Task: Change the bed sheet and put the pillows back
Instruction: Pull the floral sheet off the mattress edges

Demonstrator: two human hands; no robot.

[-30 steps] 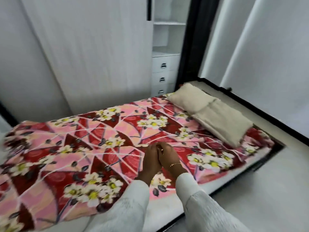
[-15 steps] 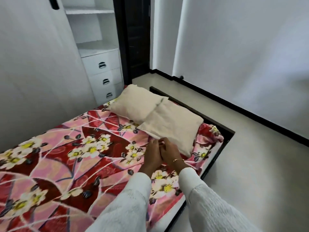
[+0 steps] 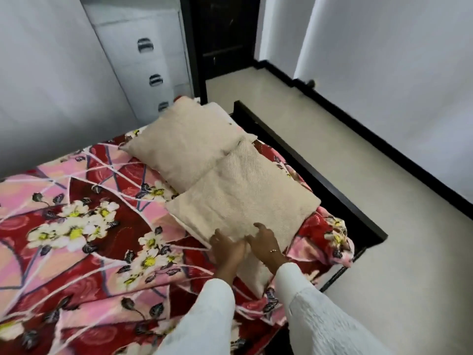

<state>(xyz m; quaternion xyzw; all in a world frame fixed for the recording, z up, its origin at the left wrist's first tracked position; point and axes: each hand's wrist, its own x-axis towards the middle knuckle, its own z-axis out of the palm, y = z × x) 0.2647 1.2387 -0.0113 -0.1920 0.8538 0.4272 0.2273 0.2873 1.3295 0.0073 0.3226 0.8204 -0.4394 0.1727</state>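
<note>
2 white sleeves (image 3: 325, 313) enter from the bottom edge, both cut off by the frame. The left hand (image 3: 226, 248) and the right hand (image 3: 265, 239) lie side by side on the near edge of the near pillow (image 3: 243, 201); the fingers of both are bent down onto the beige fabric and touch it, but whether they actually grip the fabric or only press on it cannot be told, since the fingertips are blurred. A thin gold bracelet (image 3: 273, 251) circles the right wrist.

There are 2 beige pillows. The near one lies at the bed's right edge, close to its head corner, on the sheet (image 3: 84, 242), 1 red and pink floral sheet that covers the bed and bunches in folds at that corner. The far pillow (image 3: 184, 147) lies just beyond, touching the near pillow and slightly overlapping it, up against the head of the bed. The bed's left part runs out of the frame.

A black bed frame (image 3: 317, 185) shows along the right edge. Beyond it is pale floor (image 3: 384, 175) with a black skirting. Behind the far pillow stands 1 white drawer unit (image 3: 143, 62) with 3 chrome handles, the lowest partly hidden by the pillow. No writing is legible anywhere.
</note>
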